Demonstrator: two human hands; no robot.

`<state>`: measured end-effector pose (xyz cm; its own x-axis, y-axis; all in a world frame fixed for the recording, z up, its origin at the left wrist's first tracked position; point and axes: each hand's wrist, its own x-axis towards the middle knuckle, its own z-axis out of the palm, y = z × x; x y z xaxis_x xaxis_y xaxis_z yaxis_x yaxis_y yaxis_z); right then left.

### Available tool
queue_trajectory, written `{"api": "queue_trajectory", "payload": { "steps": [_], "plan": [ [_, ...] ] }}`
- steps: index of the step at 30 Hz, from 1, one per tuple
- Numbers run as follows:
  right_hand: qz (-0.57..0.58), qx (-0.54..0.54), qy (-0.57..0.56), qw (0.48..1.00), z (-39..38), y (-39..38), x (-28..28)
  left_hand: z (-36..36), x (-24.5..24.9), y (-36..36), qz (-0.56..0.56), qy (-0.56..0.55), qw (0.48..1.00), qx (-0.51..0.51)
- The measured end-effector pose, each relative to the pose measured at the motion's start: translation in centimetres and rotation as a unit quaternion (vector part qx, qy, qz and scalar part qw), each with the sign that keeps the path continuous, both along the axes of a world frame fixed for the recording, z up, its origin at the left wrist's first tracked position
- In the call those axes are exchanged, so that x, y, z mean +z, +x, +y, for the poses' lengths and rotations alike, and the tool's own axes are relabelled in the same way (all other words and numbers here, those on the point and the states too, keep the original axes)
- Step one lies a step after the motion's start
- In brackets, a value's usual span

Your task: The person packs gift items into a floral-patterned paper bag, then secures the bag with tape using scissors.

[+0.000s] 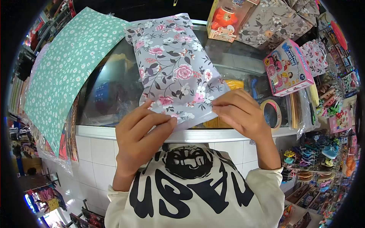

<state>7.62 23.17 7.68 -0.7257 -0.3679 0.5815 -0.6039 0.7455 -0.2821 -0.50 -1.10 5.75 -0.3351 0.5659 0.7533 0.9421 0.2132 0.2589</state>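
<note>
A grey floral wrapping paper [178, 68] with pink roses and dark leaves lies on the glass counter in front of me. Its near edge is folded up and shows a plain, pale strip. My left hand [143, 131] is at the near left part of the paper, thumb and fingers pressed together on the folded edge. At the near right corner, my right hand [237, 112] pinches the same edge between thumb and fingers. Whatever is under or inside the paper is hidden.
Green daisy paper [76, 72] lies at the left. Toward the back right are a boxed orange toy [224, 19], a brown floral package [273, 24] and a pink toy box [288, 68]. A tape roll [270, 114] stands beside my right wrist, near the counter's metal edge [99, 132].
</note>
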Motion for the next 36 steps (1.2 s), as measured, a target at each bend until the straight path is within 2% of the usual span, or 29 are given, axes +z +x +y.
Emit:
{"api": "queue_trajectory", "payload": {
  "steps": [12,18,24,27,36],
  "plan": [
    [0.044,0.027,0.01,0.999,-0.1,0.5,-1.3,-0.9,-0.6,0.7,-0.029,0.001,1.0,0.008],
    [0.001,0.027,-0.013,1.0,0.0,1.2,-1.3,-0.7,-1.0,0.9,-0.02,0.014,1.0,0.0],
    [-0.079,0.027,0.021,0.996,0.2,1.6,0.1,-0.7,-0.9,0.7,-0.021,-0.022,0.999,-0.01],
    [-0.042,0.025,0.078,0.996,0.3,1.9,0.3,-0.8,-1.3,0.5,-0.022,-0.031,0.999,-0.028],
    [0.056,-0.013,0.147,0.988,0.3,2.2,-0.6,-0.7,-1.8,0.4,-0.023,-0.01,0.998,-0.051]
  ]
}}
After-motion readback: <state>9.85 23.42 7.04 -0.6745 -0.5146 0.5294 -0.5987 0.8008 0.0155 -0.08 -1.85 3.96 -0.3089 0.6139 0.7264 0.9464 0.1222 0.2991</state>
